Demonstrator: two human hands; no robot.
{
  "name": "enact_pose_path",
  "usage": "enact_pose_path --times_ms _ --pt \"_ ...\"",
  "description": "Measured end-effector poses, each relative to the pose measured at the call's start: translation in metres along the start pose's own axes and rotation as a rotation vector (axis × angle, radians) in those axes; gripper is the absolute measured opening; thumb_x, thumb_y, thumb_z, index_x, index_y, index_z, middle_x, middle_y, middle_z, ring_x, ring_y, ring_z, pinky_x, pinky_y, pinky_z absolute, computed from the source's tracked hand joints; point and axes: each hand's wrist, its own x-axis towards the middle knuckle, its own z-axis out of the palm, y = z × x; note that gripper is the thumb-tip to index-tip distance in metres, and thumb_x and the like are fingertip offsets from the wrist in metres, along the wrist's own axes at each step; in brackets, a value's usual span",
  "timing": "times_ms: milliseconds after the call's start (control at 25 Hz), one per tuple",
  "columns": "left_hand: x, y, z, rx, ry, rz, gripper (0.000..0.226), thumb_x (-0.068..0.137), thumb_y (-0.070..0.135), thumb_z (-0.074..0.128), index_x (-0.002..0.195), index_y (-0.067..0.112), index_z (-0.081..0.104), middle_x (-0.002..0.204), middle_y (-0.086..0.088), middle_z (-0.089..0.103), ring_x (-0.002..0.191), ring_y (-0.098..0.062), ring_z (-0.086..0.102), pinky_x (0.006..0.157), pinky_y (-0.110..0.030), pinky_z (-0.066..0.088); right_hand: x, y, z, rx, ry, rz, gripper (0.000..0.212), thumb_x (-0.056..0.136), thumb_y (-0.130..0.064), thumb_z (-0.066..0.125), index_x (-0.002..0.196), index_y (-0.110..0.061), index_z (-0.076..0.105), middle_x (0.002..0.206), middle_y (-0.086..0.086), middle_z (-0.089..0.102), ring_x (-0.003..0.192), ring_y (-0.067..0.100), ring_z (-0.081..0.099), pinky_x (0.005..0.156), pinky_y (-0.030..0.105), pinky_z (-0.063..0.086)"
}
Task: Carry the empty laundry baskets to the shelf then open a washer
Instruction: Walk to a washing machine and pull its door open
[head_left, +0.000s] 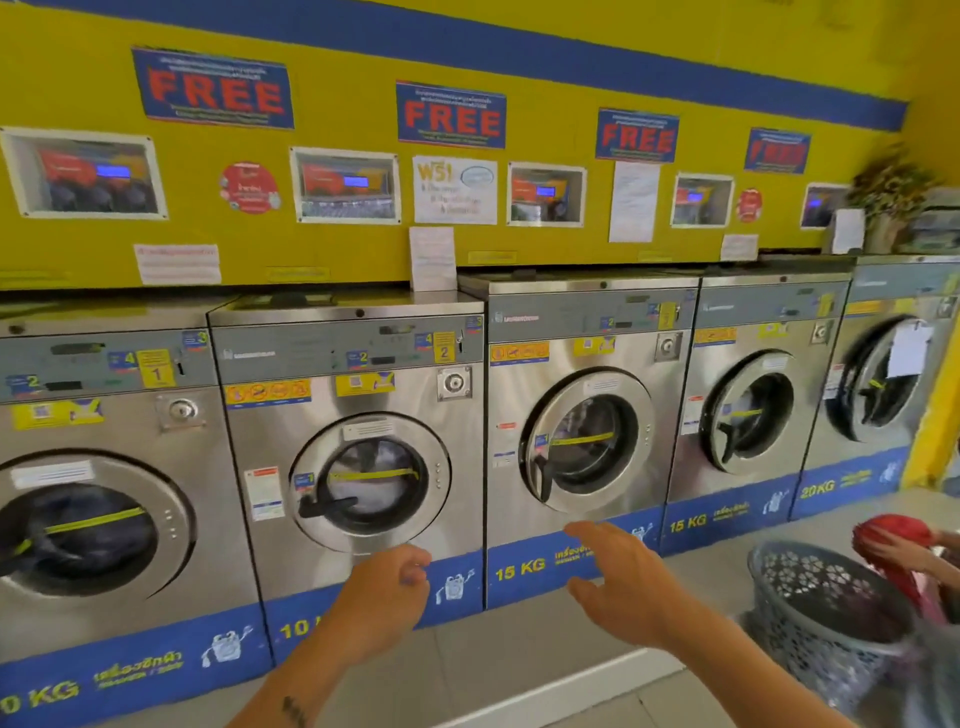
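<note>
A row of steel front-loading washers lines the yellow wall. The 15 KG washer in the middle has its round door closed, with a black handle at the door's left. Left of it stands the 10 KG washer, door closed, with laundry behind the glass. My left hand hovers low in front of the 10 KG washer, fingers loosely curled and holding nothing. My right hand reaches toward the base of the 15 KG washer, fingers spread and empty. A grey perforated laundry basket stands on the floor at the lower right.
Another person's hand holds a red cloth above the grey basket at the right edge. More washers continue to the right, up to a 20 KG one. A plant sits on top at the far right. The floor is tiled.
</note>
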Motion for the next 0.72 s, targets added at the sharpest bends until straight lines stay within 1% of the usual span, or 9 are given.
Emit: enact_pose_path --times_ms 80,120,200,280,360,480,600,680,720 --pt "0.065 0.0 0.019 -0.065 -0.009 0.03 0.023 0.09 0.023 0.05 0.103 0.04 0.06 0.1 0.011 0.067 0.082 0.0 0.064 0.06 -0.007 0.044 0.046 0.025 0.006 -0.008 0.007 0.034 0.059 0.089 -0.038 0.057 0.145 -0.031 0.036 0.144 -0.007 0.045 0.13 0.018 0.047 0.108 0.037 0.04" --pt "0.097 -0.001 0.03 -0.077 -0.014 0.042 0.023 0.09 0.023 0.051 0.1 0.042 0.058 0.1 0.011 0.067 0.081 0.001 0.063 0.059 -0.007 0.044 0.068 0.039 0.008 -0.012 0.004 0.057 0.059 0.09 -0.038 0.057 0.145 -0.032 0.035 0.146 -0.008 0.043 0.131 0.017 0.045 0.109 0.034 0.038" --pt "0.161 0.005 0.053 -0.086 -0.038 0.055 0.025 0.09 0.021 0.05 0.103 0.04 0.06 0.103 0.01 0.066 0.084 -0.002 0.064 0.061 -0.01 0.046 0.11 0.064 0.006 -0.003 -0.016 0.113 0.058 0.091 -0.037 0.056 0.145 -0.033 0.034 0.146 -0.008 0.042 0.131 0.015 0.044 0.109 0.03 0.036" --pt "0.224 0.017 0.079 -0.077 -0.097 0.105 0.032 0.09 0.017 0.05 0.115 0.033 0.062 0.112 0.007 0.066 0.094 -0.006 0.064 0.072 -0.016 0.051 0.149 0.09 0.003 0.018 0.003 0.173 0.058 0.091 -0.036 0.056 0.145 -0.034 0.033 0.146 -0.01 0.041 0.129 0.012 0.045 0.107 0.025 0.036" --pt "0.276 0.035 0.105 -0.069 -0.138 0.169 0.039 0.091 0.016 0.049 0.128 0.026 0.057 0.123 0.007 0.061 0.106 -0.008 0.059 0.085 -0.02 0.048 0.184 0.117 -0.003 0.041 0.019 0.235 0.058 0.091 -0.035 0.056 0.145 -0.033 0.033 0.146 -0.01 0.041 0.128 0.012 0.046 0.105 0.025 0.037" --pt "0.339 0.06 0.147 -0.084 -0.138 0.235 0.043 0.089 0.014 0.05 0.13 0.026 0.054 0.124 0.01 0.057 0.11 -0.005 0.054 0.092 -0.018 0.039 0.235 0.159 -0.011 0.061 0.021 0.293 0.06 0.091 -0.034 0.056 0.146 -0.032 0.034 0.147 -0.008 0.041 0.131 0.015 0.045 0.109 0.029 0.036" --pt "0.403 0.082 0.19 -0.11 -0.115 0.286 0.045 0.085 0.012 0.053 0.126 0.03 0.055 0.117 0.014 0.053 0.107 -0.003 0.052 0.089 -0.013 0.035 0.295 0.206 -0.024 0.059 0.054 0.264 0.058 0.089 -0.034 0.055 0.144 -0.032 0.038 0.144 -0.006 0.046 0.13 0.016 0.046 0.109 0.034 0.038" --pt "0.44 0.095 0.22 -0.107 -0.092 0.287 0.045 0.084 0.015 0.056 0.125 0.033 0.052 0.116 0.015 0.05 0.099 0.002 0.049 0.082 -0.007 0.032 0.338 0.241 -0.032 0.07 0.043 0.254 0.058 0.089 -0.033 0.056 0.144 -0.032 0.037 0.145 -0.006 0.046 0.13 0.017 0.046 0.108 0.035 0.039" --pt "0.455 0.099 0.232 -0.098 -0.086 0.273 0.046 0.084 0.017 0.057 0.127 0.033 0.05 0.117 0.015 0.048 0.099 0.003 0.048 0.083 -0.006 0.032 0.357 0.254 -0.035 0.067 0.028 0.249 0.059 0.09 -0.033 0.057 0.145 -0.032 0.036 0.146 -0.006 0.044 0.131 0.018 0.045 0.109 0.036 0.039"
